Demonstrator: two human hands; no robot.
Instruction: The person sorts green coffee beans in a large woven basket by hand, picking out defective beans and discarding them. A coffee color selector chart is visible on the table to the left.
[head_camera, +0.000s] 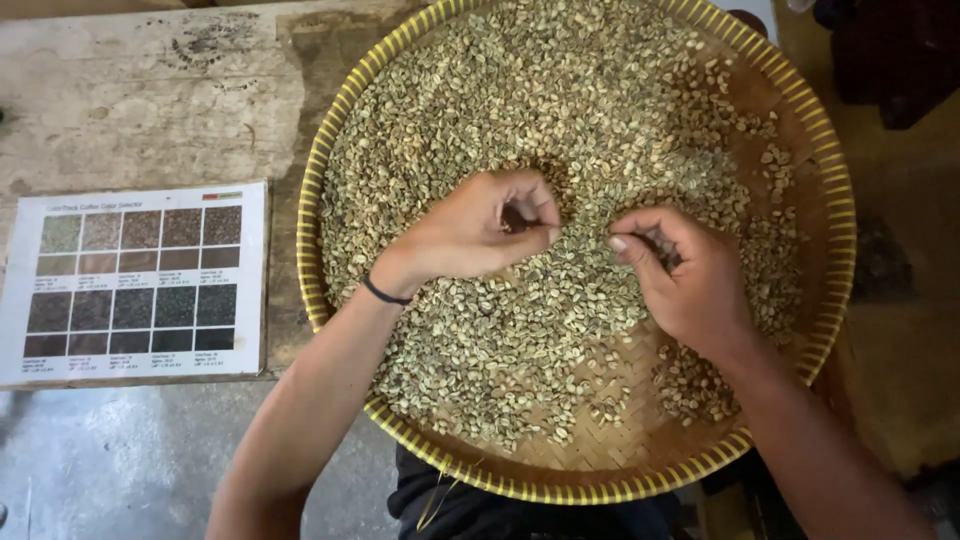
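Tray: one round woven tray (822, 150) with a yellow rim, lying on the table (140, 90) toward its right edge; the near rim overhangs the table's near edge, above the person's dark clothing.
Beans: far too many pale green beans (520, 90) to count, spread over most of the tray, thickest at its far and left parts; bare weave shows along the near and right rim, with one small separate cluster near the right forearm.
Left hand: one, the left hand (470, 230), at the tray's middle, fingers curled together with thumb meeting fingertips in a pinch over the beans; whether a bean sits in the pinch cannot be told.
Right hand: one, the right hand (690, 275), just beside the left, apart from it by a narrow gap, fingers bent inward and tips down in the beans; its grip cannot be told either.
Wristband: one thin dark band (385, 293) on the left wrist.
Chart: one laminated sheet (135, 285) at the table's near-left edge, well apart from the hands, printed with two blocks of sample squares, five columns in each.
Table: one, worn pale wood, stained near the far edge.
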